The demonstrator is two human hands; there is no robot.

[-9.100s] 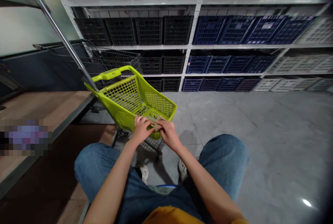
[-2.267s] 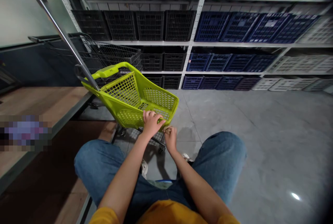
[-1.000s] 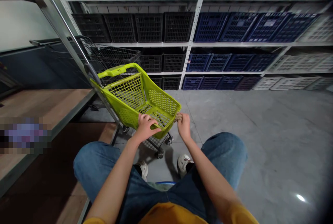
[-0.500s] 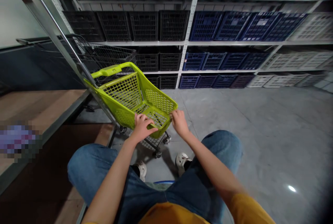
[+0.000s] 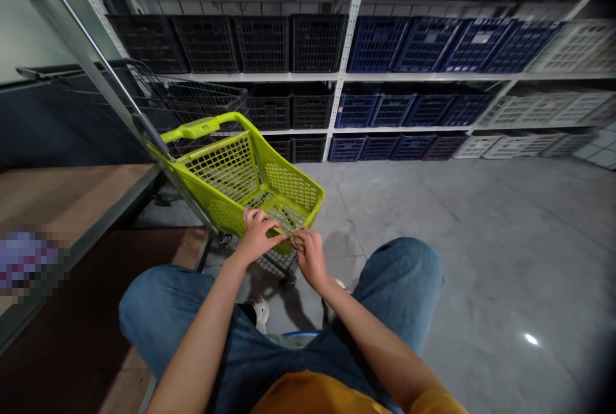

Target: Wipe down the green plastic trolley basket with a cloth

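A lime-green plastic shopping cart (image 5: pixel 291 178) stands on the floor before my knees, its near end toward me. My left hand (image 5: pixel 260 234) holds the near rim, fingers over the edge and thumb stretched along it toward the right. Beside that thumb, my right hand (image 5: pixel 312 256) is closed on a small crumpled brownish cloth (image 5: pixel 297 242), pressed against the near corner of the rim. Most of the cloth is hidden by the fingers. The cart's basket shows only its slatted bottom.
Left of me is a low wooden shelf (image 5: pixel 91 192) with a metal edge and a blurred purple item on it. A dark wire cart (image 5: pixel 202 103) stands behind the green one. Black crates (image 5: pixel 262 42), blue crates (image 5: pixel 426 45) and white crates fill the racks (image 5: pixel 353 22) ahead.
My right hand has moved left and nearer along the cart's rim, from the right corner to beside my left thumb. The brownish cloth now shows in it. My left hand keeps its hold.
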